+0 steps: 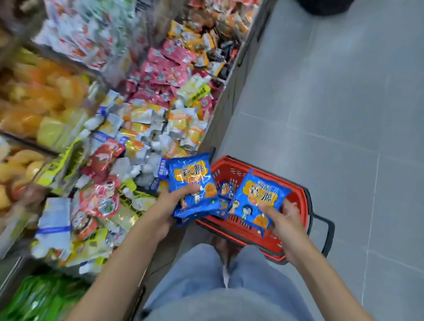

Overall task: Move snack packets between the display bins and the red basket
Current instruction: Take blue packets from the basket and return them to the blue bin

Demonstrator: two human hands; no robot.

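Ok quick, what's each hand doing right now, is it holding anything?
Left hand: fingers grip a blue snack packet.
Right hand: fingers grip a second blue packet, over the red basket.

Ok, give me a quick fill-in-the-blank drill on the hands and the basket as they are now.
1. The left hand holds a packet coloured ___.
2. The right hand holds a second packet over the red basket, which stands on the ___.
3. The basket's handle is ___.
4. The display bins lie on the person's ___ side.
Missing words: blue; floor; black; left.
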